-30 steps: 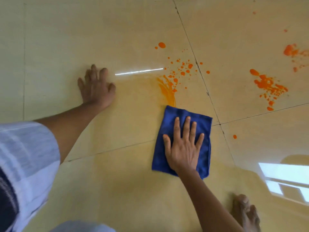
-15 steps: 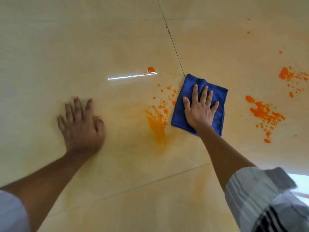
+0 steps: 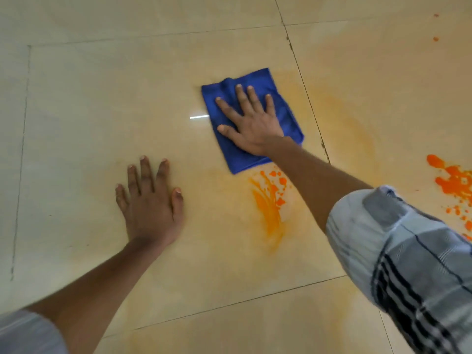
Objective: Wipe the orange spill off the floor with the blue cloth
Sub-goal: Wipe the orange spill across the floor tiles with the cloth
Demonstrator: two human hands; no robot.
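Note:
The blue cloth (image 3: 286, 116) lies folded on the beige tiled floor, upper middle of the head view. My right hand (image 3: 251, 121) presses flat on it with fingers spread and straight. Just below the cloth sits an orange spill (image 3: 270, 200), a smeared streak with several droplets. A second orange spill (image 3: 453, 183) shows at the right edge. My left hand (image 3: 150, 198) rests flat on the bare floor to the left, palm down, holding nothing.
Faint orange smear haze (image 3: 350, 123) covers the tile right of the cloth. Dark grout lines (image 3: 304, 88) cross the floor. A few small orange specks (image 3: 435, 39) dot the far right. My striped sleeve (image 3: 408, 259) fills the lower right.
My right hand has pushed the cloth up and to the left across the spill, wiping away the upper droplets. My left hand stays planted on the floor.

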